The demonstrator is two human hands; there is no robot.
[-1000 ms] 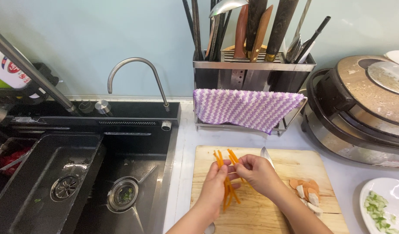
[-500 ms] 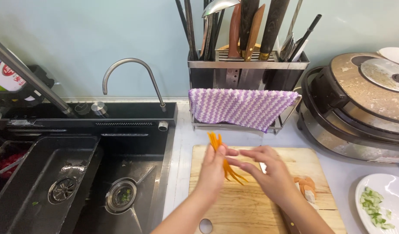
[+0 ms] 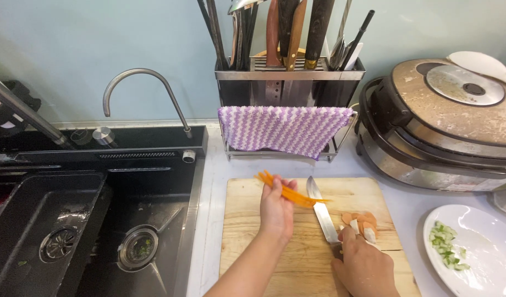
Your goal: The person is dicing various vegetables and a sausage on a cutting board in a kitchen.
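Pinching carrot strips (image 3: 289, 192) in left hand (image 3: 276, 212), right hand (image 3: 366, 267) closed round knife (image 3: 322, 212), handle hidden

pale blue wall (image 3: 99, 44), white counter (image 3: 214, 165), black sink (image 3: 99, 159), even light

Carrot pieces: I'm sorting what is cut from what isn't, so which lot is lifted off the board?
The long thin orange carrot strips, pinched in the left hand. The stubby carrot chunks lie on the cutting board beside the knife.

pale counter (image 3: 214, 181) bears wooden cutting board (image 3: 253, 242), white plate (image 3: 484, 258), perhaps a cooker (image 3: 445, 126).
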